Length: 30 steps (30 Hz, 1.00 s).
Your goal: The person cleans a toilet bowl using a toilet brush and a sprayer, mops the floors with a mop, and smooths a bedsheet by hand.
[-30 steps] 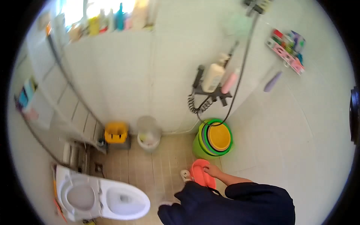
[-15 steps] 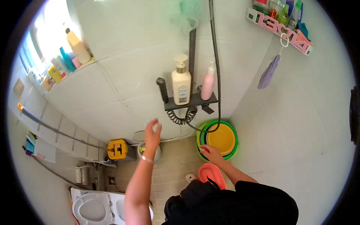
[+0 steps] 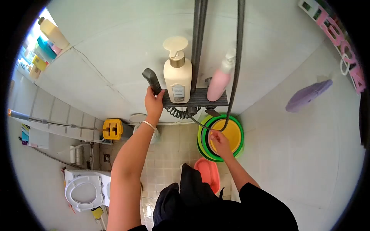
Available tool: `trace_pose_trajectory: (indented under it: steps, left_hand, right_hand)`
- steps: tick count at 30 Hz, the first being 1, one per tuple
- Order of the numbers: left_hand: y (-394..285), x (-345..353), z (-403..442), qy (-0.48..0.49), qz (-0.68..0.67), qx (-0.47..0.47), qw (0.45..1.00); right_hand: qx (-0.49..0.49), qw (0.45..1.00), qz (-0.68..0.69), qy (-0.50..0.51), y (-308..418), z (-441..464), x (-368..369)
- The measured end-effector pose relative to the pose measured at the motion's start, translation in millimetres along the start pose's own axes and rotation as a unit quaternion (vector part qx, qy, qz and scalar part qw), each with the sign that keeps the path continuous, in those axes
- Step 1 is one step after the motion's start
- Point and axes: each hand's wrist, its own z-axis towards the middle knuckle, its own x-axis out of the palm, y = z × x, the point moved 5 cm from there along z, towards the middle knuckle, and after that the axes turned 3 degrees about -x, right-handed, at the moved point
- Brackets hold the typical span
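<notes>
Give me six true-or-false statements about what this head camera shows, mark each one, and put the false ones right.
1. A cream bottle and a pink bottle stand on a dark shelf. True.
2. The pink bottle stands to the left of the cream bottle in view. False: it stands to the right.
3. The left hand is at the shelf's left end, by a black handle. True.
4. The right hand is level with the bottles. False: it appears lower, in front of a yellow basin.
5. A purple item shows against the right-hand wall. True.
6. The long basin on the floor is blue. False: it is a coral basin.
</notes>
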Motion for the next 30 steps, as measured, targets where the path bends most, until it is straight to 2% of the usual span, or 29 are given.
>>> trace_pose_trajectory:
  steps: [2,3,4,6,8,9,11,13,16,18,20,22,24,28,30]
  left_hand:
    - [-0.9,1.2,4.5,0.011,-0.026,0.018,0.999]
    - [-22.6,-0.5,10.0,0.006,-0.022,0.061,0.998]
    - [-39.5,-8.2,20.2,0.005,-0.021,0.053,0.998]
    - [-52.9,-15.9,29.9,0.075,-0.085,-0.016,0.993]
    - [-33.3,-44.7,19.7,-0.011,-0.205,-0.010,0.979]
    - [-23.2,-58.3,5.8,-0.052,-0.330,-0.078,0.939]
    - [7.0,-79.6,-15.4,-0.101,-0.487,-0.168,0.851]
    - [41.4,-79.7,-27.4,-0.131,-0.630,-0.258,0.721]
    - [44.4,-73.9,-1.9,-0.105,-0.631,-0.225,0.735]
    - [3.8,-81.4,13.7,-0.080,-0.451,-0.145,0.877]
    - [-0.1,-95.4,29.2,-0.083,-0.372,-0.079,0.921]
    - [11.9,-121.7,27.9,-0.101,-0.321,-0.050,0.940]
    - [43.4,-146.5,-5.1,-0.177,-0.318,-0.104,0.926]
    - [106.3,-184.9,-118.9,-0.237,-0.363,-0.257,0.864]
    - [149.3,-200.7,-182.1,-0.246,-0.385,-0.321,0.830]
  right_hand:
    - [-0.004,1.000,-0.007,-0.008,-4.7,17.6,1.8]
    - [-0.012,1.000,-0.013,-0.022,-5.4,26.3,1.0]
    - [-0.008,1.000,-0.016,-0.016,-3.3,34.8,2.3]
    - [-0.027,0.995,-0.022,-0.093,10.5,42.6,-7.1]
    - [-0.018,0.995,-0.006,-0.096,10.0,48.8,-6.5]
    - [-0.026,0.992,-0.028,-0.123,9.0,49.4,-8.8]
    - [-0.032,0.987,-0.051,-0.147,12.9,51.4,-6.0]
    - [-0.087,0.979,-0.106,-0.153,33.9,56.4,-5.7]
    - [-0.134,0.958,-0.202,-0.154,42.7,56.1,-7.4]
    - [-0.123,0.962,-0.191,-0.155,45.7,48.7,-9.2]
    - [-0.126,0.971,-0.127,-0.159,46.9,35.5,-8.1]
    - [-0.127,0.974,-0.129,-0.139,44.2,24.4,1.6]
    - [-0.081,0.995,-0.005,-0.055,31.8,18.3,21.8]
    - [-0.023,0.998,0.058,0.009,10.4,18.2,54.7]
    - [0.077,0.978,0.188,0.051,16.6,19.0,68.6]
